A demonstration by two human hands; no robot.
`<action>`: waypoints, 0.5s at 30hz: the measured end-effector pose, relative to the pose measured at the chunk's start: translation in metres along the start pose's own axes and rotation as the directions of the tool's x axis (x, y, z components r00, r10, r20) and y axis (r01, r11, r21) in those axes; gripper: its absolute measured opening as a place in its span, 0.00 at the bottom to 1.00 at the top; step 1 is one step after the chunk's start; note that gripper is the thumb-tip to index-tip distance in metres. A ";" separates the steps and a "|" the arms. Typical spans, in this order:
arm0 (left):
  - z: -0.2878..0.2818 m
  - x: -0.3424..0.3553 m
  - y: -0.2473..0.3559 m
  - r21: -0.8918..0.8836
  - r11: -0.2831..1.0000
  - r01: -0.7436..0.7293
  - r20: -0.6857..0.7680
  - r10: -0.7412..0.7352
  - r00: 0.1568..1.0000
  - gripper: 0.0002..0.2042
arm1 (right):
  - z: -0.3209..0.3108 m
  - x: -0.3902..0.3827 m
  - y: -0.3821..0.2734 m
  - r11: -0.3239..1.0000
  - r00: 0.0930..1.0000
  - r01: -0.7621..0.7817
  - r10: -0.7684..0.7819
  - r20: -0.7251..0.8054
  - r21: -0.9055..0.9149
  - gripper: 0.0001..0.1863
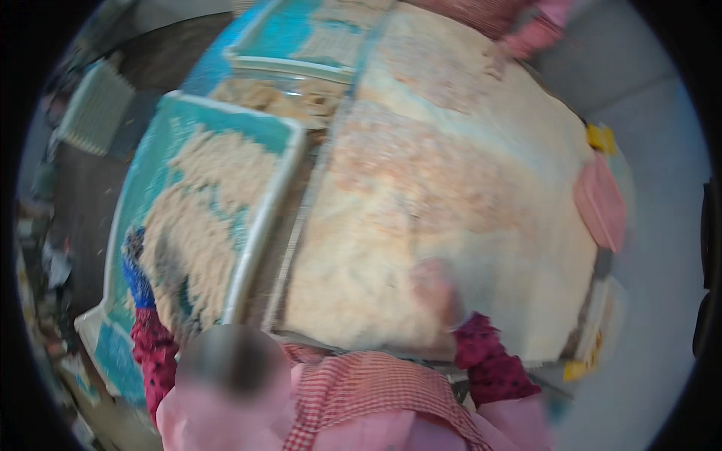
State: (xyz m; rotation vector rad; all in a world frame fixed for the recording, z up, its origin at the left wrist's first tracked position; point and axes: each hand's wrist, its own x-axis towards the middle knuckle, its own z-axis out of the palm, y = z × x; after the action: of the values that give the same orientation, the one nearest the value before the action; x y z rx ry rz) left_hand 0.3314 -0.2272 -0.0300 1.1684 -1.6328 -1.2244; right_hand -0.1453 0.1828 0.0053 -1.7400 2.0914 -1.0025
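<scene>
My left hand [138, 267], in a blue glove coated with pale crumbs, is at the left side of a turquoise-lined white tray [259, 240] holding pale crumbly material [192, 233]; its fingers are indistinct. My right hand [435, 289], smeared by motion, is over the lower middle of a broad cream-coloured work surface [353, 293] dusted with powder. Patches of pinkish, lumpy bits [421, 169] lie across that surface. Whether either hand grips anything I cannot make out.
A co-worker's hand [500, 60] rests at the far right corner. A second tray [286, 64] and a tub of tan pieces [274, 101] stand at the back left. A pink item [598, 203] and yellow pieces [600, 137] sit along the right edge. A pale crate [94, 109] stands left.
</scene>
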 end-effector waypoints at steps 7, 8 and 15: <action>0.273 -0.112 0.123 0.045 0.993 -0.106 0.503 0.069 0.862 0.20 | -0.004 -0.051 0.057 0.904 0.846 -0.426 0.412 -0.339 0.034 0.22; 0.304 -0.123 0.119 0.189 0.974 -0.121 0.599 -0.017 0.800 0.18 | 0.002 -0.044 0.041 0.942 0.917 -0.329 0.302 -0.262 -0.069 0.21; 0.451 -0.211 0.100 0.024 0.784 -0.620 0.845 0.316 0.432 0.11 | -0.012 -0.047 0.049 0.840 0.775 -0.508 0.351 -0.526 -0.188 0.15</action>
State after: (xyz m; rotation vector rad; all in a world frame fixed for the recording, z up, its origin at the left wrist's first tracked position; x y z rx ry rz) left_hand -0.0518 0.1048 -0.0528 0.1403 -2.7263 -1.1589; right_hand -0.1776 0.2341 -0.0280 -1.0697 2.9369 -1.0568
